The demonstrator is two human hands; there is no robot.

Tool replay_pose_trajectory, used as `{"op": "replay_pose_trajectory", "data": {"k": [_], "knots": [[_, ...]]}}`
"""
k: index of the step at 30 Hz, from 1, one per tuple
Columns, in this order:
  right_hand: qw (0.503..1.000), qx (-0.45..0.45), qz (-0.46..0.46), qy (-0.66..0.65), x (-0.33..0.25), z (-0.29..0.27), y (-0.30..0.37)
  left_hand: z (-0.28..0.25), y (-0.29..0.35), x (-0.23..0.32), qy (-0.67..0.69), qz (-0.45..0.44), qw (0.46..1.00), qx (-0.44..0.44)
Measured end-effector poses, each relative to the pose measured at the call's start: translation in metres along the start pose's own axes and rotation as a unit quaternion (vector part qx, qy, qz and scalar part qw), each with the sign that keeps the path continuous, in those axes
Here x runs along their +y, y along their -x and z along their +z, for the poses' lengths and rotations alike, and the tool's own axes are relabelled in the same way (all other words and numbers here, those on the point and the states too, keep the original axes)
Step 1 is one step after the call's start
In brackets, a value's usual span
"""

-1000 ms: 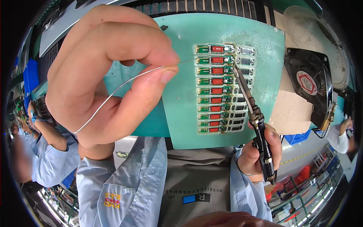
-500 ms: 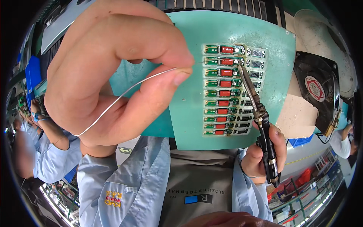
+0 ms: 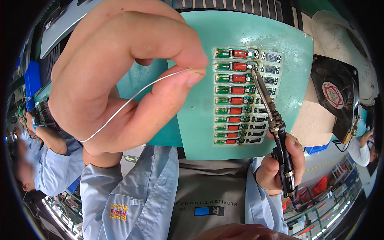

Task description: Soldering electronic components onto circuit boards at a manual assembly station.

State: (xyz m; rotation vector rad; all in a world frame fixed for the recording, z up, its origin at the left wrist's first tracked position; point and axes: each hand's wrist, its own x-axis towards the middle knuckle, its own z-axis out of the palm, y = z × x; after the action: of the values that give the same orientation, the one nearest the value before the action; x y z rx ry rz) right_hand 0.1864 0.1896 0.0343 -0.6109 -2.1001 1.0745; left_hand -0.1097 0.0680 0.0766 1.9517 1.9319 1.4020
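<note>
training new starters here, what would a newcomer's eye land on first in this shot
Probably the large left hand filling the upper left, pinching a thin silvery wire. Next, right of centre, the column of red parts on a green plate, with a black-handled soldering iron in the right hand angled up toward it.

An electronics workshop, shown by the soldering iron point(image 3: 277, 126), circuit boards point(image 3: 239, 90) and co-workers point(image 3: 59, 170) nearby

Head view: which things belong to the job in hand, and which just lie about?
In the job:
- thin wire, pinched in the left hand
- soldering iron, held in the right hand
- green plate bearing small circuit boards

Apparently lying about, untouched:
- black fan
- blue bin at left
</note>
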Motion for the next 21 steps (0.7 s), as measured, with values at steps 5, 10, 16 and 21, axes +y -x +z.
{"op": "replay_pose_trajectory", "data": {"k": [5,10,16,21], "knots": [[1.0,-0.002,-0.003,-0.004,0.002,-0.001,0.001,-0.002,0.0,-0.001,0.002,0.002,1.0,-0.005],[0.999,0.001,-0.024,-0.026,0.007,-0.002,0.004,-0.004,0.002,0.0,0.002,-0.002,1.0,-0.011],[0.996,0.018,-0.064,-0.066,0.012,-0.003,0.006,-0.003,0.002,0.001,0.003,-0.001,1.0,-0.005],[0.997,0.013,-0.06,-0.053,0.011,-0.005,0.005,-0.001,0.001,0.0,0.008,0.003,1.0,0.0]]}}
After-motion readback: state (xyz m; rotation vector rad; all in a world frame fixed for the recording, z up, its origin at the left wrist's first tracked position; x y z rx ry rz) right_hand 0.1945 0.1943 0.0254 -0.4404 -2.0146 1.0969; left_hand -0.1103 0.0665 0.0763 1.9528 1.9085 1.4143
